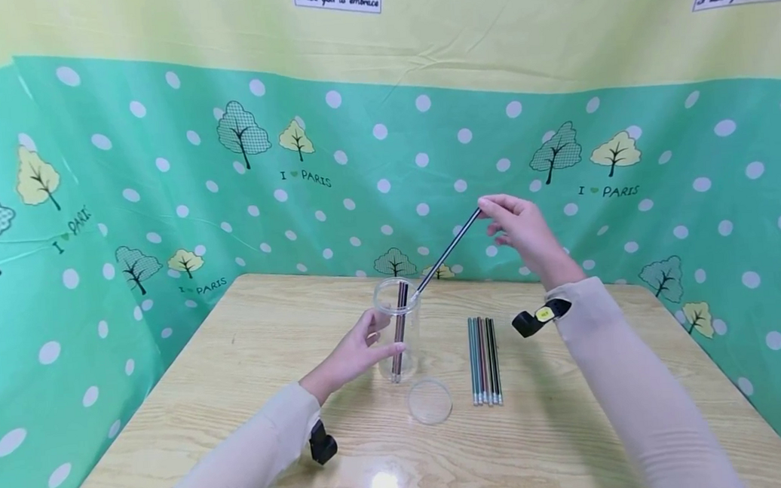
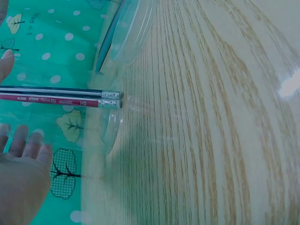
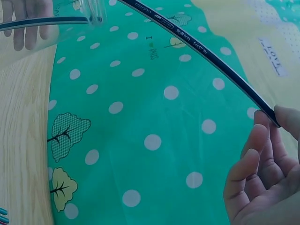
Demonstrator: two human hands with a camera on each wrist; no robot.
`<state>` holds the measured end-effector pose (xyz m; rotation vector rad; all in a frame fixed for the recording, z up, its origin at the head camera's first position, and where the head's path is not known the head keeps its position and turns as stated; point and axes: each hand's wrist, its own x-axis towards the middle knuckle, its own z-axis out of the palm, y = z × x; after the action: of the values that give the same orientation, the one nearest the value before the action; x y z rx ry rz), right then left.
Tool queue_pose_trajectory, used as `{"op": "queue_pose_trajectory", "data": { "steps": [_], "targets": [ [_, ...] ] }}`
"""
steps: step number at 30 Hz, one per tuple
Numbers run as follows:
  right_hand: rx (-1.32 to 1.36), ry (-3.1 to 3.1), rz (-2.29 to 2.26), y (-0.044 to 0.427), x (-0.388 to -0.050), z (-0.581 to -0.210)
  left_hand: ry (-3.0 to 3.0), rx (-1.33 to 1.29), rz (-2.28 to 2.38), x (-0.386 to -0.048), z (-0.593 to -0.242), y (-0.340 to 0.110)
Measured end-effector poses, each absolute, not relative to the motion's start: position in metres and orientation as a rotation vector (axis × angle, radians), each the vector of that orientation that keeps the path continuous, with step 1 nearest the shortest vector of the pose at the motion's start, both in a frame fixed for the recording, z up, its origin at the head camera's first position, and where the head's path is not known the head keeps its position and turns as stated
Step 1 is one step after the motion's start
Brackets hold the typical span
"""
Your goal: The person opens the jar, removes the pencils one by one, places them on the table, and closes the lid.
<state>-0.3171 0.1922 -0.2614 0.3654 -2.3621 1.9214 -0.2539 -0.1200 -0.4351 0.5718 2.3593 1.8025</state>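
A clear jar [image 1: 411, 348] stands upright on the table with a few pencils [image 1: 400, 334] inside, their metal ends down. The left hand [image 1: 354, 356] curls its fingers and thumb round the jar's side; in the left wrist view that hand [image 2: 23, 183] lies along the clear wall, beside a red and a dark pencil [image 2: 70, 101]. My right hand [image 1: 522, 231] pinches the upper end of a dark striped pencil [image 1: 448, 251], which slants down to the jar's rim. The right wrist view shows this pencil [image 3: 201, 51] between thumb and fingertips of the right hand [image 3: 262, 173].
A round clear lid [image 1: 430, 401] lies in front of the jar. Right of it, several pencils [image 1: 485, 362] lie side by side on the wooden table [image 1: 267, 321]. A green patterned cloth [image 1: 335, 225] hangs behind and beside the table.
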Motion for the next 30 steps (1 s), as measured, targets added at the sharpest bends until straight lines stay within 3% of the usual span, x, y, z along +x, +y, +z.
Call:
{"op": "queue_pose_trajectory", "data": {
  "steps": [18, 30],
  "targets": [
    [0.157, -2.377, 2.108, 0.225, -0.332, -0.283, 2.37, 0.583, 1.806, -0.252, -0.431, -0.12],
    [0.125, -2.695, 1.94, 0.264, -0.341, -0.345, 2.343, 0.587, 1.825, -0.254, -0.434, -0.119]
  ]
}}
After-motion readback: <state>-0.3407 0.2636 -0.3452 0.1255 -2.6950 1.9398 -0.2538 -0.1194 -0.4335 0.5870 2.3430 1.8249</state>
